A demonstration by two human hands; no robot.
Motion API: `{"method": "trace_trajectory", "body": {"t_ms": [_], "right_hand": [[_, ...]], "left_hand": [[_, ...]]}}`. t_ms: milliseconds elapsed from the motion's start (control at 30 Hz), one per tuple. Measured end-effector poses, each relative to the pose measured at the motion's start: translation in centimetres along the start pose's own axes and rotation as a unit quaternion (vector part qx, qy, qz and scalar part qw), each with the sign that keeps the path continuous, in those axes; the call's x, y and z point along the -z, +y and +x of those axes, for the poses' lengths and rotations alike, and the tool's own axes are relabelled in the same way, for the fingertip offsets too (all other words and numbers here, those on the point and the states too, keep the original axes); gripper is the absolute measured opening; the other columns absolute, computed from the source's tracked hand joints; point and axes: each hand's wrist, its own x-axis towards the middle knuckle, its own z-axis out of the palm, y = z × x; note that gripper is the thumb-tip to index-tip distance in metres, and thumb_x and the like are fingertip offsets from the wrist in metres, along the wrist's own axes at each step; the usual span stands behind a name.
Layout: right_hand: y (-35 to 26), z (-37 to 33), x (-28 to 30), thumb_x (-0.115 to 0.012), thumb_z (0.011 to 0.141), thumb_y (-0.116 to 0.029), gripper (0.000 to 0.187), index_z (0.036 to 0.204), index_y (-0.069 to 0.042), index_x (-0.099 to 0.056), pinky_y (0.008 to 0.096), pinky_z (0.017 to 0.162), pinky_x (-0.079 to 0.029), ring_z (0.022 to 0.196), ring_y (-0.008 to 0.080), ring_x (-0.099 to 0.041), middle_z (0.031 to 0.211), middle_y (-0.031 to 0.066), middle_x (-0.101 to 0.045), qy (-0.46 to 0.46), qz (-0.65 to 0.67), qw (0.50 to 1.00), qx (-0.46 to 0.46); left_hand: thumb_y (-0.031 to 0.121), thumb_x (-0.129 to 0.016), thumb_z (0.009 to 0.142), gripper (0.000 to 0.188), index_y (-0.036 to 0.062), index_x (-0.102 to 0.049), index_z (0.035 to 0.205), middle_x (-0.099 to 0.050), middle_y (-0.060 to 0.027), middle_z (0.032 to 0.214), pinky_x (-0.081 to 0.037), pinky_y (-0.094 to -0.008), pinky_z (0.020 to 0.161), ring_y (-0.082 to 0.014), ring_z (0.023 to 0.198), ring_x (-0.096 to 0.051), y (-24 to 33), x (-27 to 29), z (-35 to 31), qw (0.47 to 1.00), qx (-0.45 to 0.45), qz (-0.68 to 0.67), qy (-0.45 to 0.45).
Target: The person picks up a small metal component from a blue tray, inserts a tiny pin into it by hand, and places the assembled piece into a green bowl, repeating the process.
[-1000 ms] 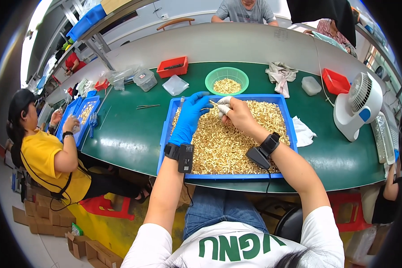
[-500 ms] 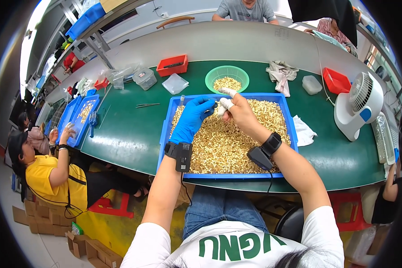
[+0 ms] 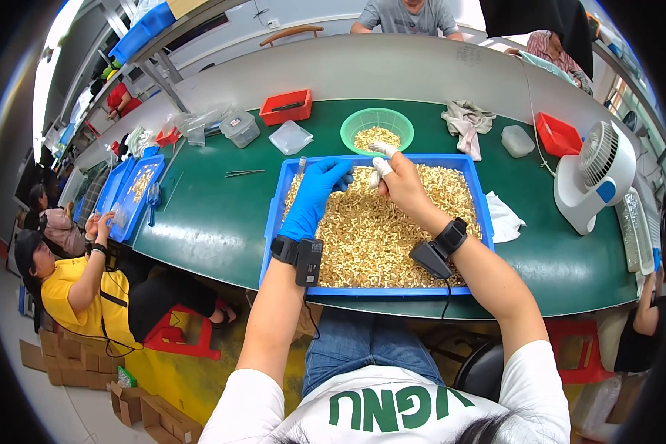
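A blue tray (image 3: pixel 392 291) full of small gold-coloured metal pieces (image 3: pixel 377 244) lies in front of me. Over its far left part is my left hand (image 3: pixel 323 185), in a blue glove, its fingers bent together as in a pinch. My right hand (image 3: pixel 398 181), with white finger covers, hovers just to the right, thumb and fingers curled close. Whatever either hand holds is too small or hidden to make out. A gap separates the two hands. Beyond the tray stands a green mesh basket (image 3: pixel 409 124) with more gold pieces in it.
Tweezers (image 3: pixel 244 173) and a clear lid (image 3: pixel 290 138) lie left of the basket, near a red bin (image 3: pixel 285 107). On the right are cloths (image 3: pixel 469 122), a white fan (image 3: pixel 596 174) and another red bin (image 3: pixel 558 135). A co-worker in yellow (image 3: pixel 78 285) sits at left.
My hands have drawn slightly apart, the right one shifting a little to the right. The co-worker at left has leaned back and brought both hands together.
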Motion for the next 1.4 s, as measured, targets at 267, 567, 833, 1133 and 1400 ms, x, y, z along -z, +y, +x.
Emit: {"method": "trace_trajectory", "body": {"t_ms": [267, 567, 833, 1133, 1400], "right_hand": [[2.0, 1.2, -0.8, -0.057, 0.084, -0.010, 0.018, 0.099, 0.000, -0.059, 0.0235, 0.060, -0.045, 0.063, 0.0096, -0.054, 0.073, 0.0042, -0.061, -0.002, -0.149, 0.973, 0.178], [-0.4, 0.2, 0.1, -0.056, 0.086, -0.016, 0.013, 0.083, -0.005, -0.060, 0.0212, 0.041, -0.030, 0.046, 0.0054, -0.040, 0.061, -0.0020, -0.053, -0.054, -0.059, 0.992, -0.100], [3.8, 2.6, 3.4, -0.058, 0.083, -0.017, 0.015, 0.074, -0.006, -0.062, 0.0216, 0.037, -0.028, 0.041, 0.0058, -0.038, 0.059, -0.0014, -0.054, -0.049, -0.136, 0.983, -0.111], [-0.7, 8.1, 4.5, -0.059, 0.080, -0.011, 0.017, 0.087, 0.004, -0.063, 0.0252, 0.055, -0.050, 0.060, 0.0128, -0.061, 0.070, 0.0083, -0.063, 0.008, -0.225, 0.974, -0.020], [-0.5, 5.7, 0.3, -0.058, 0.078, -0.007, 0.016, 0.088, 0.004, -0.062, 0.0277, 0.054, -0.050, 0.056, 0.0168, -0.062, 0.069, 0.0130, -0.063, -0.113, -0.321, 0.940, 0.025]], "left_hand": [[0.022, -0.056, 0.084, 0.021, 0.0030, -0.062, 0.079, -0.056, -0.0003, 0.067, -0.041, -0.0226, 0.056, -0.0072, 0.060, -0.050, -0.3, 0.3, -0.2, 0.994, -0.076, 0.075, 0.001], [0.017, -0.060, 0.080, 0.016, 0.0007, -0.063, 0.081, -0.058, -0.0019, 0.069, -0.043, -0.0238, 0.058, -0.0085, 0.063, -0.052, -1.2, -0.8, -0.8, 0.989, -0.106, 0.096, 0.032], [0.017, -0.059, 0.081, 0.015, 0.0025, -0.061, 0.080, -0.058, -0.0034, 0.069, -0.042, -0.0236, 0.057, -0.0104, 0.059, -0.052, -0.5, 5.5, 0.4, 0.978, -0.089, -0.030, 0.188], [0.014, -0.059, 0.081, 0.015, -0.0011, -0.060, 0.080, -0.061, -0.0053, 0.072, -0.045, -0.0238, 0.058, -0.0109, 0.060, -0.054, -2.7, 1.6, 1.9, 0.990, -0.049, 0.114, 0.072], [0.015, -0.059, 0.081, 0.017, -0.0021, -0.060, 0.083, -0.061, -0.0071, 0.074, -0.046, -0.0241, 0.058, -0.0119, 0.063, -0.057, -2.5, 1.9, 1.3, 0.991, -0.058, 0.102, 0.061]]}}
